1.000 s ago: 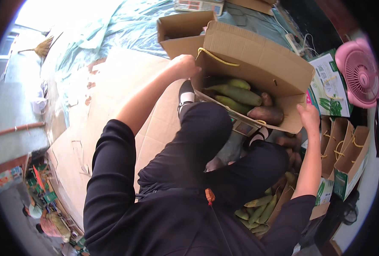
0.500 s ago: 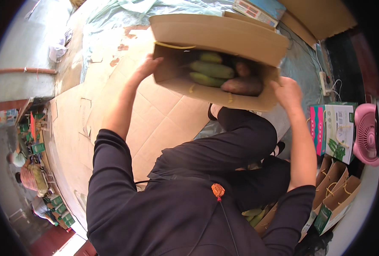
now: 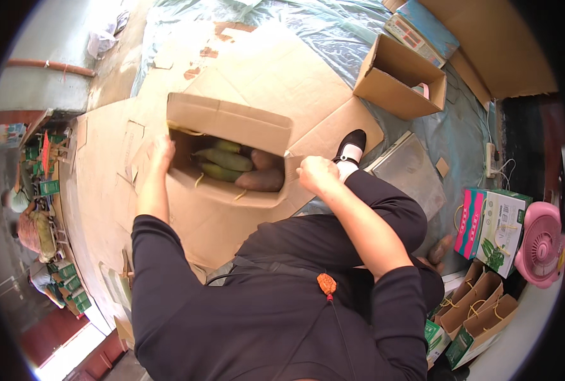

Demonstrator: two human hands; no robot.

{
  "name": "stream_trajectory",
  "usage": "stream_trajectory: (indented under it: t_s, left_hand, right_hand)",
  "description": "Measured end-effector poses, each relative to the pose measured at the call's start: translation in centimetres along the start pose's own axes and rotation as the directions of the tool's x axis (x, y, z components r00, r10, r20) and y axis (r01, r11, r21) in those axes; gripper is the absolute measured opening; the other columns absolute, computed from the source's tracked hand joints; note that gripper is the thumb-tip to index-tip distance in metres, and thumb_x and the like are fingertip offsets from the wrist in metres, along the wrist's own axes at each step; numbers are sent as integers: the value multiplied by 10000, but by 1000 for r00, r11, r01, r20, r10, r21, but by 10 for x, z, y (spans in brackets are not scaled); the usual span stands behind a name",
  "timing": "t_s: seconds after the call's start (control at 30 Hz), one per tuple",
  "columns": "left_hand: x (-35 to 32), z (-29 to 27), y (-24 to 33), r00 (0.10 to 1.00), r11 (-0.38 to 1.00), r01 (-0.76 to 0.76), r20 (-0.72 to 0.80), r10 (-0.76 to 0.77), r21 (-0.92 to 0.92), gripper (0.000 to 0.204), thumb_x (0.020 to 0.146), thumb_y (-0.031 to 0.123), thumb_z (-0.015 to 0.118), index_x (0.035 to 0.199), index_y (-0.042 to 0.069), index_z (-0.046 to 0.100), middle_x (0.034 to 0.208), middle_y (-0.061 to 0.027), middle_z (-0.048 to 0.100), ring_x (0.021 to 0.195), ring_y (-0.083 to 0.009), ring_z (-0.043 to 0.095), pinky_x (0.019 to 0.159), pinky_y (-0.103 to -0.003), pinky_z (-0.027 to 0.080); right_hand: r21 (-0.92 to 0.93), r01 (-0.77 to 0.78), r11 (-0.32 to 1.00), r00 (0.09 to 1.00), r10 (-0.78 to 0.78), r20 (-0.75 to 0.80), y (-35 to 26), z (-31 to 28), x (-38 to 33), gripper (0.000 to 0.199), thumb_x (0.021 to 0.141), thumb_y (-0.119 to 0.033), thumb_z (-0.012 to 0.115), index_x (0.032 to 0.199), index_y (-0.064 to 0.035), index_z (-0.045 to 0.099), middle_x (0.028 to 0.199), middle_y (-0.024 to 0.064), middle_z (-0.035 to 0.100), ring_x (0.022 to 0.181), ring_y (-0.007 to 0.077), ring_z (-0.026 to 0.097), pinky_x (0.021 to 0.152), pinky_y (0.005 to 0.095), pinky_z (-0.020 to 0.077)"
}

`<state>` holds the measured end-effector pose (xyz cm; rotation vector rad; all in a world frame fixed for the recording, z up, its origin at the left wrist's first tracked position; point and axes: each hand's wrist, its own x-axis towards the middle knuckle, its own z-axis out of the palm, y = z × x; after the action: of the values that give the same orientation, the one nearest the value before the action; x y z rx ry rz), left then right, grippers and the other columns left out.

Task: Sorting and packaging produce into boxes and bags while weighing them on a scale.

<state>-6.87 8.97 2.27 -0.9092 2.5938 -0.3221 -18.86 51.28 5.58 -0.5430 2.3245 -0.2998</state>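
An open cardboard box (image 3: 228,113) with yellow cord handles is between my hands, over flat cardboard sheets. Inside it lie long green vegetables (image 3: 222,159) and reddish-brown tubers (image 3: 260,180) that look like sweet potatoes. My left hand (image 3: 163,151) is closed on the box's left end; its fingers are partly blurred. At the opposite end, my right hand (image 3: 317,173) grips the right flap, fingers curled. Whether the box's bottom touches the sheets I cannot tell.
Another open cardboard box (image 3: 400,79) stands at the far right, by a scale (image 3: 413,38). A flat metal-grey platform (image 3: 409,174) lies beyond my leg. Right of me are a printed carton (image 3: 502,222), a pink fan (image 3: 542,244) and upright boxes (image 3: 473,305). People (image 3: 28,232) are far left.
Both hands have carried the box of vegetables left, nearer and lower, over the cardboard sheets. The other open box, the platform and my shoe now show more fully.
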Motion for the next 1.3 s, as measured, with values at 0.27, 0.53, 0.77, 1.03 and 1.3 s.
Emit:
stream_trajectory:
  t_s: [0.27,0.53,0.77,1.03,1.3]
  left_hand:
    - [-21,22,-16,983,906,137,-56,-173,-400,305,861,345,538,1012,108,656,995,-197,640,963,-360,598,815,-453,474]
    - [-105,-32,64,795,808,-462,-575,195,-365,408,706,237,726,1052,55,608,1051,-137,606,1013,-310,545,863,-438,427]
    - [-203,2,141,557,469,-800,-172,813,-373,364,694,230,681,1040,127,637,991,-72,627,1010,-282,580,874,-456,442]
    - [-191,19,102,549,539,-799,45,835,-267,260,793,109,492,1003,149,641,916,-84,638,876,-294,624,716,-414,505]
    - [-189,51,-37,376,395,-918,413,830,41,254,798,157,495,997,145,653,1074,-5,634,1093,-197,546,994,-427,346]
  right_hand:
    - [421,284,862,938,-158,-310,52,-91,-23,248,855,-226,564,945,-19,666,891,170,667,828,299,645,743,374,490]
    - [602,208,771,921,53,-387,115,-151,-96,219,882,-170,564,983,10,637,830,43,645,743,102,576,664,251,448]
    - [689,117,715,883,243,-402,183,-151,-139,209,898,-189,561,1034,-51,639,860,8,647,757,78,575,633,220,418]
    - [757,-13,654,828,431,-359,246,-122,-173,251,917,-254,563,1089,-82,623,903,2,650,772,78,594,637,205,426]
    - [818,-61,571,802,516,-301,268,-99,-185,279,904,-273,576,1101,-78,614,922,14,648,792,92,609,644,213,433]
